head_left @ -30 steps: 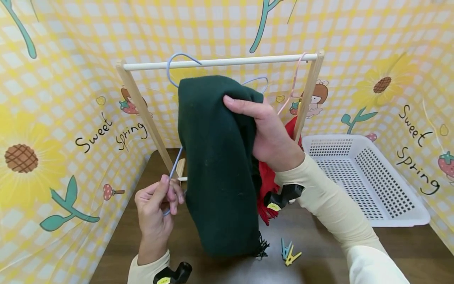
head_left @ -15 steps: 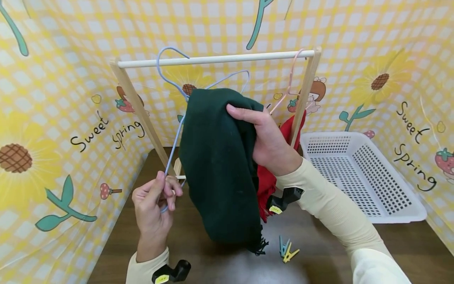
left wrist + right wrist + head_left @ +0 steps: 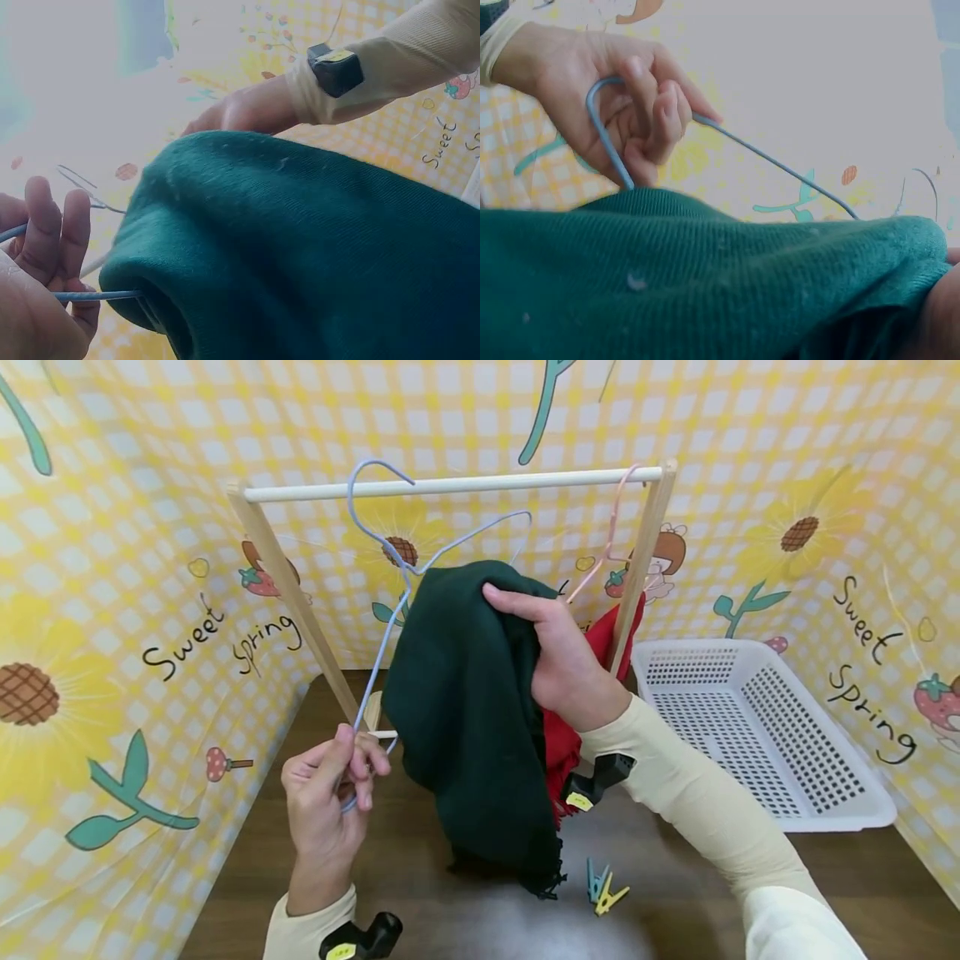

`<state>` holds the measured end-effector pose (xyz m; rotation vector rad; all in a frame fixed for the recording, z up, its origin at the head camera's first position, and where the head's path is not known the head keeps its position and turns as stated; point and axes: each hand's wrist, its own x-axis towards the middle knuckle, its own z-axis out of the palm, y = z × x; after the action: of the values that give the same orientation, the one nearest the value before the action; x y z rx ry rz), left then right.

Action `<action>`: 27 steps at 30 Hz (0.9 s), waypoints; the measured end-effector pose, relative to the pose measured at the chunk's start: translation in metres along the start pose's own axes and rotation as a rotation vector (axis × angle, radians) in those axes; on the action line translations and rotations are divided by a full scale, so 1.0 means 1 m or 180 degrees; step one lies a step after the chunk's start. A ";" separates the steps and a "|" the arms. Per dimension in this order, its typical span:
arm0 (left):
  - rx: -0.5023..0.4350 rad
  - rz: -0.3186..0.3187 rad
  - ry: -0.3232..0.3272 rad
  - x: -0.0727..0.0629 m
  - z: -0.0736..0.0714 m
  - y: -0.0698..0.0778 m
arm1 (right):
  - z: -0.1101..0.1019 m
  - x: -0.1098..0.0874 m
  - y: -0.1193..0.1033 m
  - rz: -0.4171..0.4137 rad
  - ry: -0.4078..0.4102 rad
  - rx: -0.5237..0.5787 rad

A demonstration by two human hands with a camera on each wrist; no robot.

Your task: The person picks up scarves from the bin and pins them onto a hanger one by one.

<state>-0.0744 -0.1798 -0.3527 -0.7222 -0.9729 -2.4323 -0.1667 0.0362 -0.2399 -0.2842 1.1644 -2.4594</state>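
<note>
A light-blue wire hanger (image 3: 384, 647) stands tilted in front of the rack, its hook overlapping the rail in the head view. My left hand (image 3: 326, 802) holds its lower left corner between thumb and fingers. Dark green, fringed at one end, a folded scarf (image 3: 465, 693) hangs from my right hand (image 3: 573, 660), which grips its top with the thumb on the near side. In the left wrist view the hanger's lower bar (image 3: 112, 295) runs into the fold of the scarf. The right hand's other fingers are hidden behind the cloth.
The wooden rack has a white rail (image 3: 487, 484). A pink hanger (image 3: 617, 518) hangs at its right end, with a red scarf (image 3: 558, 752) below. To the right stands a white perforated basket (image 3: 877, 806). Blue (image 3: 596, 881) and yellow clothespins (image 3: 612, 897) lie on the brown table.
The green scarf and my right hand have come down slightly, baring the hanger's neck and right shoulder. The scarf's lower part has drawn in narrower. My left hand keeps its hold on the corner.
</note>
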 end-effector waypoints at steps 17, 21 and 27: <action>-0.0211 -0.0375 -0.0167 -0.006 0.004 -0.001 | 0.023 0.020 0.004 0.0261 0.0255 0.0881; -0.0285 -0.0413 -0.0217 -0.008 0.005 0.000 | 0.024 0.018 0.004 0.0214 0.0309 0.0955; -0.0296 -0.0404 -0.0316 -0.010 0.009 0.001 | 0.030 0.016 0.004 0.0262 0.0341 0.1110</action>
<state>-0.0632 -0.1720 -0.3530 -0.8440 -0.9755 -2.5879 -0.1693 0.0064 -0.2234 -0.0030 0.7482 -2.5722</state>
